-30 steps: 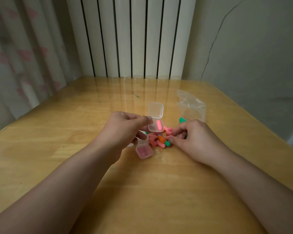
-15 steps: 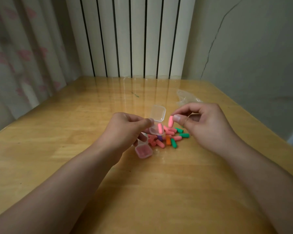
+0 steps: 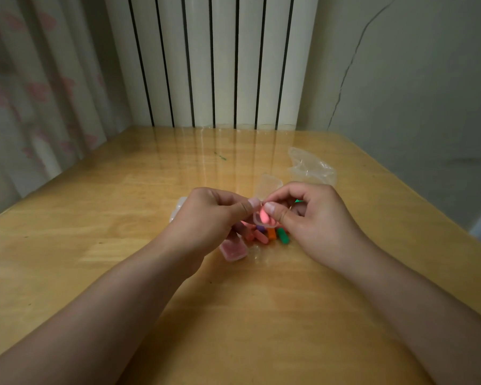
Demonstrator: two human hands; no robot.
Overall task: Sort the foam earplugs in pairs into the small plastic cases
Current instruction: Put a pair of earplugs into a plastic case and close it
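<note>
My left hand (image 3: 214,215) pinches a small clear plastic case (image 3: 265,187) with its lid flipped up, held just above the table. My right hand (image 3: 311,215) pinches a pink earplug (image 3: 263,218) and presses it into that case. Below the hands lies a loose pile of earplugs (image 3: 271,235): pink, orange, green and purple ones. A shut case holding pink earplugs (image 3: 233,249) rests on the table under my left hand. Another clear case (image 3: 179,208) peeks out left of my left hand.
A crumpled clear plastic bag (image 3: 311,168) lies behind my right hand. The wooden table (image 3: 95,218) runs back to a white radiator (image 3: 211,62); a curtain hangs at the left, a cracked wall at the right.
My right hand picked a pink earplug from the pile, lifted it, and has now brought it down into the open case in my left hand.
</note>
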